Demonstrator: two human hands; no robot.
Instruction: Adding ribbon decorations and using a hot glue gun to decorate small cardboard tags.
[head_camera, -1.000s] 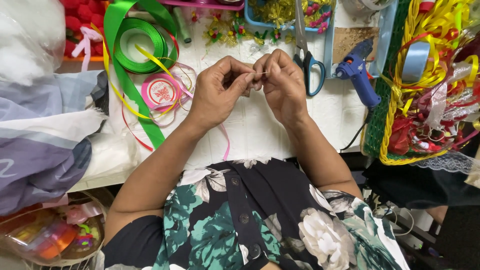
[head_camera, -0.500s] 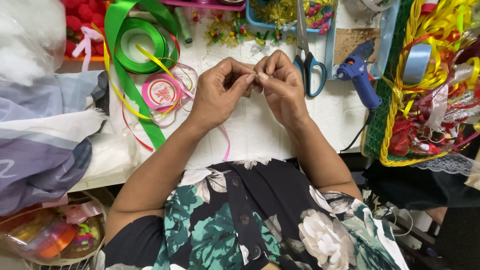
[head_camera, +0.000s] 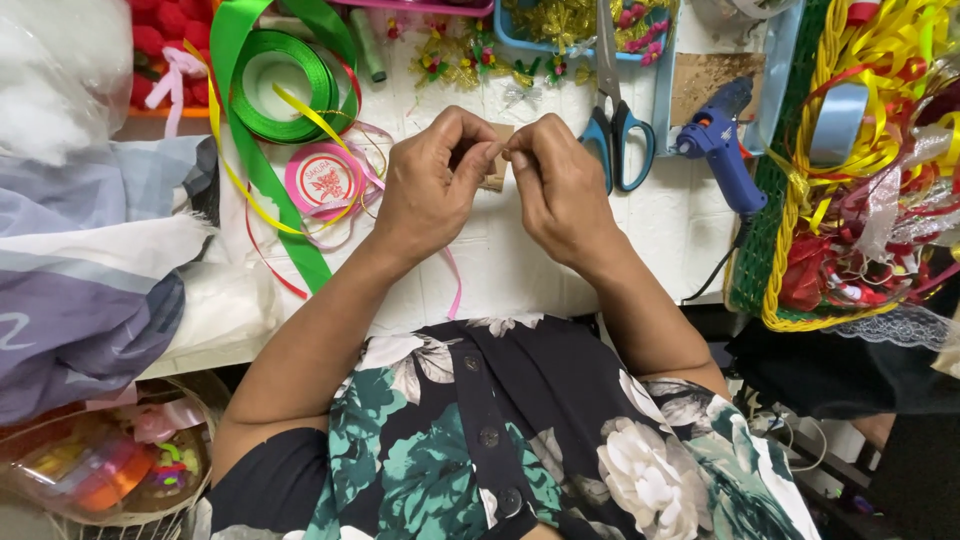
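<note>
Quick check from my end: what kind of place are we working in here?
Most likely a home craft table for ribbon decorations. A green ribbon roll, scissors and a blue glue gun lie on the white table, and a basket of ribbons stands beside it.

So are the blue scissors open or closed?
Closed. The scissors lie flat on the white table, blades together in one thin line pointing away, the two blue handle loops side by side, beyond the right hand.
</note>
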